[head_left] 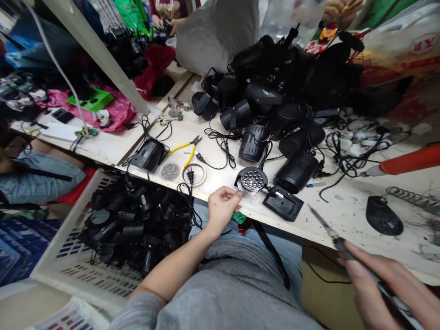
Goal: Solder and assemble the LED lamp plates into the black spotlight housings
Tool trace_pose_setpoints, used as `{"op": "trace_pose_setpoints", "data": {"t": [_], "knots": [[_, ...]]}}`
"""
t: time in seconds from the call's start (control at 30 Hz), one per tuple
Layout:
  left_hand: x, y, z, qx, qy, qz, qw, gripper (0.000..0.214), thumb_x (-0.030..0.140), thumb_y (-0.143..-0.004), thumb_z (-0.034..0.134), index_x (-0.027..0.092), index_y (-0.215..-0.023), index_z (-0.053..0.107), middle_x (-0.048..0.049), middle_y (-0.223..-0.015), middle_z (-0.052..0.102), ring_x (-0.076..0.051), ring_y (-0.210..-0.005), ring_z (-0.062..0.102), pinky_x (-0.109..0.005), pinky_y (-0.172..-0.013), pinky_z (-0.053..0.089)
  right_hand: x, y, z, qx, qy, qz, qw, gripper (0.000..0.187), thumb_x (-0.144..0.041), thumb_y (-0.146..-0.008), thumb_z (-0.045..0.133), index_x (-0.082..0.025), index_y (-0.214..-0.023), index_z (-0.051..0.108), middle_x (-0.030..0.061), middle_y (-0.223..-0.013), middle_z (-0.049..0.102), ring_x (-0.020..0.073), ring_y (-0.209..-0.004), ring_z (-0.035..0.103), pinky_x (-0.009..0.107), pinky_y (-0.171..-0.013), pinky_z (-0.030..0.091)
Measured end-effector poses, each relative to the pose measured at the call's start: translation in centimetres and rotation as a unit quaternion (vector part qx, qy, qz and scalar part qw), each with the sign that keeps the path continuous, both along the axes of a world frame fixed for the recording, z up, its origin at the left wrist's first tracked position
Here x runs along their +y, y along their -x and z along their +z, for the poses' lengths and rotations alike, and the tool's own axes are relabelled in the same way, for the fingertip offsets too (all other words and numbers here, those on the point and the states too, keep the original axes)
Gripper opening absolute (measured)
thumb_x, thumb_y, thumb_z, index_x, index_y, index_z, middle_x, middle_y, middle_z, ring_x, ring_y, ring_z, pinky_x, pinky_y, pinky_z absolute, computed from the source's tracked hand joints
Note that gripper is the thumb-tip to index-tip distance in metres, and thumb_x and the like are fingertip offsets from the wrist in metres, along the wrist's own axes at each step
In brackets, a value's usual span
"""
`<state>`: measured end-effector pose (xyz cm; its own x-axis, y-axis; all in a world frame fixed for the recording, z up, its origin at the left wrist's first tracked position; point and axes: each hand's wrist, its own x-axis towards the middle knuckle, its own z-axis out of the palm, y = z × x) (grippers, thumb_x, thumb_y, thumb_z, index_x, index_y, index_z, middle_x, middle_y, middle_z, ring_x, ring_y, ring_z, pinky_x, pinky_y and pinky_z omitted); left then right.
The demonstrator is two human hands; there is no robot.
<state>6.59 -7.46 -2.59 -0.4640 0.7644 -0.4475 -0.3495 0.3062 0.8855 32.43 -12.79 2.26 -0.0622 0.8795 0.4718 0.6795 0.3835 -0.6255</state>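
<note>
From the head view I have the soldering iron (343, 248) at the table's (330, 224) front edge, its long axis slanting from lower right to upper left and its tip aimed toward the black plate (284, 204), apart from it. My right hand (381, 286) is clamped around the handle, while my left hand (222, 207), forearm angled up and inward, pinches what looks like a thin wire beside the upward-facing lens disc (253, 179), just above the green circuit board (239, 217).

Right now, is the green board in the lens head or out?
Out: the green board shows below the left hand, apart from the lens head.
</note>
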Motion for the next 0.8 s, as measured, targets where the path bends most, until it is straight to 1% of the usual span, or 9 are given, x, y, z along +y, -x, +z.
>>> {"op": "trace_pose_setpoints", "data": {"t": [0.03, 0.1, 0.17, 0.23, 0.33, 0.4, 0.5, 0.63, 0.8], "knots": [[0.0, -0.1, 0.1, 0.004, -0.002, 0.004, 1.000, 0.029, 0.036, -0.052, 0.082, 0.017, -0.054, 0.060, 0.0039, -0.043, 0.055, -0.008, -0.036, 0.052, -0.017, -0.038, 0.039, -0.1, 1.5, 0.7, 0.011, 0.014, 0.046, 0.999, 0.034, -0.010, -0.087, 0.069, -0.030, -0.114, 0.076, 0.0041, -0.093, 0.073, 0.0218, -0.075, 0.068, 0.039, -0.070, 0.051], [0.0, -0.3, 0.2, 0.007, -0.004, 0.004, 1.000, 0.026, 0.034, -0.054, 0.080, 0.017, -0.053, 0.060, 0.0037, -0.043, 0.054, -0.009, -0.037, 0.053, -0.016, -0.037, 0.039, 0.4, 3.5, 1.3, 0.015, 0.003, 0.125, 0.992, 0.034, -0.006, -0.087, 0.067, -0.027, -0.113, 0.074, 0.0022, -0.089, 0.073, 0.0187, -0.073, 0.069, 0.034, -0.066, 0.053], [0.0, -0.5, 0.3, 0.005, -0.002, 0.002, 1.000, 0.025, 0.032, -0.054, 0.079, 0.017, -0.052, 0.059, 0.0039, -0.042, 0.054, -0.009, -0.037, 0.054, -0.016, -0.037, 0.039, 1.3, 4.7, 0.9, 0.021, -0.028, 0.186, 0.982, 0.034, -0.005, -0.087, 0.064, -0.024, -0.114, 0.073, 0.0024, -0.087, 0.072, 0.0161, -0.071, 0.068, 0.030, -0.063, 0.054], [-0.1, -0.6, 0.2, 0.001, -0.003, 0.002, 1.000, 0.025, 0.032, -0.055, 0.078, 0.017, -0.051, 0.058, 0.0048, -0.042, 0.053, -0.008, -0.035, 0.052, -0.017, -0.039, 0.042, 2.3, 5.5, 0.0, 0.027, -0.050, 0.216, 0.975, 0.032, -0.005, -0.088, 0.062, -0.020, -0.115, 0.072, 0.0034, -0.086, 0.072, 0.0145, -0.072, 0.068, 0.027, -0.063, 0.054], [-0.1, -0.6, 0.1, -0.005, -0.004, 0.004, 1.000, 0.027, 0.033, -0.056, 0.078, 0.017, -0.051, 0.056, 0.0057, -0.042, 0.052, -0.007, -0.033, 0.050, -0.018, -0.041, 0.045, 3.5, 6.4, -1.0, 0.035, -0.076, 0.231, 0.969, 0.030, -0.005, -0.088, 0.062, -0.017, -0.113, 0.072, 0.0040, -0.086, 0.071, 0.0126, -0.072, 0.068, 0.024, -0.064, 0.055], [-0.1, -0.6, 0.0, -0.005, -0.001, 0.001, 1.000, 0.030, 0.035, -0.056, 0.080, 0.017, -0.052, 0.055, 0.0053, -0.043, 0.053, -0.008, -0.034, 0.052, -0.018, -0.039, 0.044, 3.9, 6.9, -1.3, 0.040, -0.084, 0.239, 0.967, 0.030, -0.004, -0.088, 0.062, -0.016, -0.113, 0.071, 0.0041, -0.086, 0.072, 0.0117, -0.071, 0.068, 0.023, -0.065, 0.055], [-0.1, -0.6, -0.1, 0.000, -0.001, -0.003, 1.000, 0.035, 0.038, -0.057, 0.082, 0.017, -0.053, 0.054, 0.0048, -0.045, 0.054, -0.010, -0.036, 0.055, -0.017, -0.038, 0.041, 4.1, 7.4, -1.2, 0.040, -0.086, 0.239, 0.966, 0.030, -0.005, -0.088, 0.062, -0.017, -0.114, 0.071, 0.0042, -0.087, 0.072, 0.0116, -0.071, 0.068, 0.022, -0.065, 0.056], [0.0, -0.5, -0.2, -0.001, -0.001, -0.006, 1.000, 0.035, 0.038, -0.056, 0.082, 0.017, -0.053, 0.054, 0.0044, -0.046, 0.054, -0.011, -0.038, 0.057, -0.016, -0.035, 0.038, 4.4, 7.7, -1.1, 0.034, -0.089, 0.239, 0.966, 0.030, -0.005, -0.088, 0.062, -0.017, -0.113, 0.071, 0.0037, -0.085, 0.073, 0.0115, -0.070, 0.067, 0.022, -0.064, 0.056], [0.1, -0.6, -0.2, -0.010, 0.004, 0.000, 1.000, 0.032, 0.036, -0.056, 0.081, 0.018, -0.053, 0.055, 0.0057, -0.043, 0.052, -0.008, -0.034, 0.053, -0.017, -0.037, 0.040, 4.6, 8.2, -1.5, 0.032, -0.095, 0.233, 0.967, 0.029, -0.004, -0.086, 0.064, -0.017, -0.110, 0.072, 0.0044, -0.084, 0.073, 0.0129, -0.067, 0.068, 0.024, -0.063, 0.055]]}}
